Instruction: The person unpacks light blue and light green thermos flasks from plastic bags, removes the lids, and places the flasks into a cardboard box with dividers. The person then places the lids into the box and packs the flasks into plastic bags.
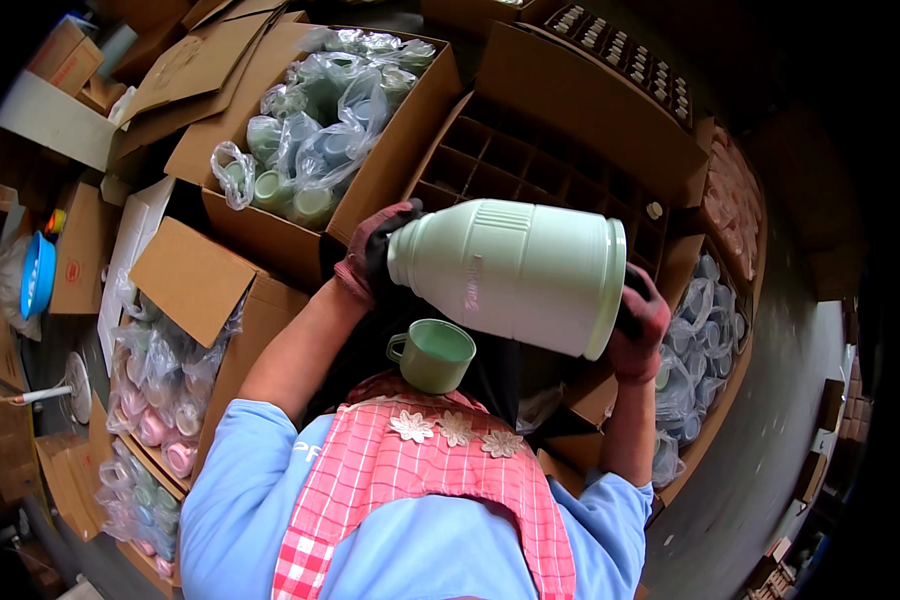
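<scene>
both gloved hands grip a pale green jug [515,272] held on its side above the lap: left hand [375,250] closed round the narrow top, right hand [642,322] clasping the wide base rim. a green mug [432,354] sits just below the jug, above the apron [420,470]; a divided carton [530,165] lies behind, and bagged cups [320,120] fill a box to the left.

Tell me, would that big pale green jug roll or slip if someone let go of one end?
Probably. The jug is round and lies on its side between the left hand and right hand, so it could roll. Its glossy wall looks slippery; cloth gloves likely help.
</scene>
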{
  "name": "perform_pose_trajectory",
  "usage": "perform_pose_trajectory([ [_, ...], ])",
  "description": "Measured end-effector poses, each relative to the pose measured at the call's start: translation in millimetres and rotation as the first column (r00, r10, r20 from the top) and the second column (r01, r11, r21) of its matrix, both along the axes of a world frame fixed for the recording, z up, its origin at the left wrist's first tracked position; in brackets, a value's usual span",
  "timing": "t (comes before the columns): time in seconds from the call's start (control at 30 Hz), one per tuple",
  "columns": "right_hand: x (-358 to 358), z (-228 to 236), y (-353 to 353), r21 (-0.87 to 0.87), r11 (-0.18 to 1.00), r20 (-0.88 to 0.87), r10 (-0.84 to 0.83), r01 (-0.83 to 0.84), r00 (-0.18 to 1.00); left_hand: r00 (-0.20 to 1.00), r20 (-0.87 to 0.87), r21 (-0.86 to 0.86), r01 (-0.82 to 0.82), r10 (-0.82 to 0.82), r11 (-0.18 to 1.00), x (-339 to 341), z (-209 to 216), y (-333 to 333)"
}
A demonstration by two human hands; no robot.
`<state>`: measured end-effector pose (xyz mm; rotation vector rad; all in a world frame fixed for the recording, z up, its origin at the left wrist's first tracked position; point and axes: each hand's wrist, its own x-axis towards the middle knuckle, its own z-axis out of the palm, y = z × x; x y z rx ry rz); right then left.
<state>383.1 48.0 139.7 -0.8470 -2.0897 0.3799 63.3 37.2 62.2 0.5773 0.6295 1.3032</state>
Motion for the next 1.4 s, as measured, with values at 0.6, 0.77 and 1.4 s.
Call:
perform_pose_trajectory([
  [0.6, 30.0, -24.4, 7.2, -0.327, 0.943, -0.219, -0.009, -0.065, 0.976, 0.768, -0.64, 0.227, 0.153, 0.029, 0.962, 18.0, -7.4, -11.6],
  [0.77, 1.7, -10.5, 18.0, -0.387, 0.859, -0.103, 0.321, -0.336, 0.941, 0.825, -0.564, 0.086, 0.105, -0.038, 0.991, 2.8, 10.5, 2.0],
  [1.4, 154.9, -295.5, -135.3, -0.566, -0.276, 0.741, -0.583, 0.777, 0.333, 0.754, -0.651, -0.08, -0.191, 0.093, 0.978, -31.7, -62.8, -50.3],
])
